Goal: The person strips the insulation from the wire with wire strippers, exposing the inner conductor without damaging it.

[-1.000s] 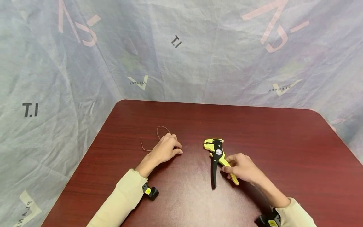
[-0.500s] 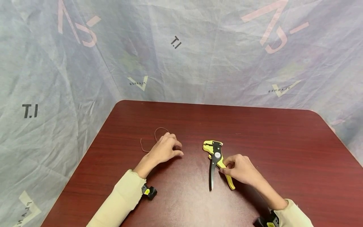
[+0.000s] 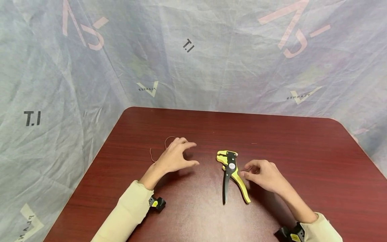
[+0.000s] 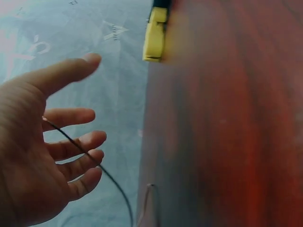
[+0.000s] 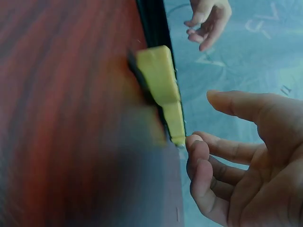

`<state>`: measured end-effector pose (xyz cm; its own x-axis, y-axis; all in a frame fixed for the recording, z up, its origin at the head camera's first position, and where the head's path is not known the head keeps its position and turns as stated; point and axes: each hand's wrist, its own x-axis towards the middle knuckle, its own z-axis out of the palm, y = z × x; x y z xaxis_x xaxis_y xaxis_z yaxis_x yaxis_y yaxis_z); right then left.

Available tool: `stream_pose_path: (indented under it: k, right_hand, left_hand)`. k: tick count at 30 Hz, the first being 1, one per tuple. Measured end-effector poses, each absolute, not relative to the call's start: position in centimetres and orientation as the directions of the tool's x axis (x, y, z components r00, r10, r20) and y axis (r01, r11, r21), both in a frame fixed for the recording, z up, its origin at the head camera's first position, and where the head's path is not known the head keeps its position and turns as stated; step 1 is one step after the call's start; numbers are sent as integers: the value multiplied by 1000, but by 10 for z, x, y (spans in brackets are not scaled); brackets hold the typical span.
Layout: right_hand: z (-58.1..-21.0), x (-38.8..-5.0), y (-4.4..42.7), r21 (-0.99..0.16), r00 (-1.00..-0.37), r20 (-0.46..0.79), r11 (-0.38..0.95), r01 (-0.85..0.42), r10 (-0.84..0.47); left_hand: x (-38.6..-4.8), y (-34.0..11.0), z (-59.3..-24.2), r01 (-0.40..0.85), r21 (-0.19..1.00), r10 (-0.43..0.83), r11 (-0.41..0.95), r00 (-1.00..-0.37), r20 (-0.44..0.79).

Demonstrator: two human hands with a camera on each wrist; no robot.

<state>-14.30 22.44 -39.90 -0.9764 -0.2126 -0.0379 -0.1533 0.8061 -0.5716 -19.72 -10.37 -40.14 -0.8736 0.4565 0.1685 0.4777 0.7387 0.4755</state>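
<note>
A yellow and black wire stripper [image 3: 231, 166] lies on the table between the hands, its jaws toward the far edge and its handles spread toward me. My right hand [image 3: 267, 176] is just right of the yellow handle, apart from it, with relaxed fingers and nothing held. My left hand [image 3: 173, 158] is spread left of the stripper, thumb and forefinger wide apart. A thin wire [image 4: 113, 181] crosses in front of its fingers in the left wrist view, a bare copper end near the palm; the fingers do not close on it. Part of the wire's loop is hidden behind that hand.
A tiny thin scrap [image 3: 254, 143] lies on the dark red table [image 3: 287, 144] beyond the right hand. Grey printed sheeting [image 3: 226, 67] hangs behind the table and on both sides.
The right hand has set the wire stripper slightly nearer me, let go of it and drawn off to the right. The left hand's thumb and forefinger have spread apart.
</note>
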Motion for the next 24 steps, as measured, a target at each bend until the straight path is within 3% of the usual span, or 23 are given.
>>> stream_pose_path:
  k: [14, 24]
  right_hand:
    - [-389, -149, 242, -563, -984, -25, 815, -134, -179]
    - [-382, -153, 249, -512, -988, 48, 846, -153, -149]
  left_hand:
    - [-196, -134, -370, 472, 657, 355, 588, -880, 315]
    - [-181, -127, -348, 493, 473, 346, 730, -864, 366]
